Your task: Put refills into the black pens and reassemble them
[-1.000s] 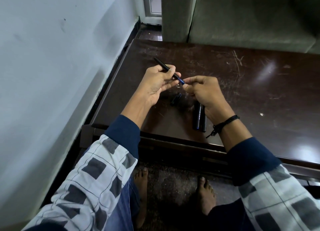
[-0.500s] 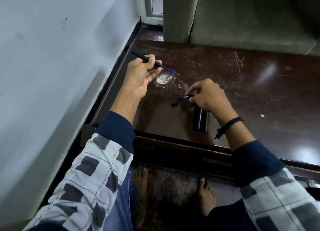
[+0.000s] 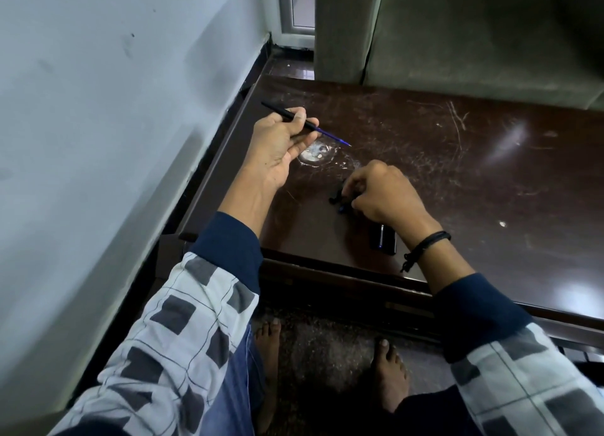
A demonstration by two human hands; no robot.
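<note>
My left hand [image 3: 281, 143] is raised over the left part of the dark brown table [image 3: 457, 174]. It grips a thin black pen barrel [image 3: 282, 114] with a blue refill [image 3: 333, 137] sticking out of its right end. My right hand [image 3: 380, 195] is lower, knuckles up, resting on the table with its fingertips closed around small black pen parts [image 3: 338, 200]. Exactly which part it pinches is hidden by the fingers. Two more black pen pieces [image 3: 382, 238] lie side by side just under my right wrist.
A whitish round stain [image 3: 315, 154] marks the table below my left hand. A grey wall [image 3: 114, 125] runs along the left. A grey-green sofa [image 3: 474, 37] stands behind the table. My bare feet [image 3: 389, 373] are on the floor below the table's front edge.
My hands have separated. The left one carried the barrel with the refill up and to the left. The right one dropped to the table onto the small black parts.
</note>
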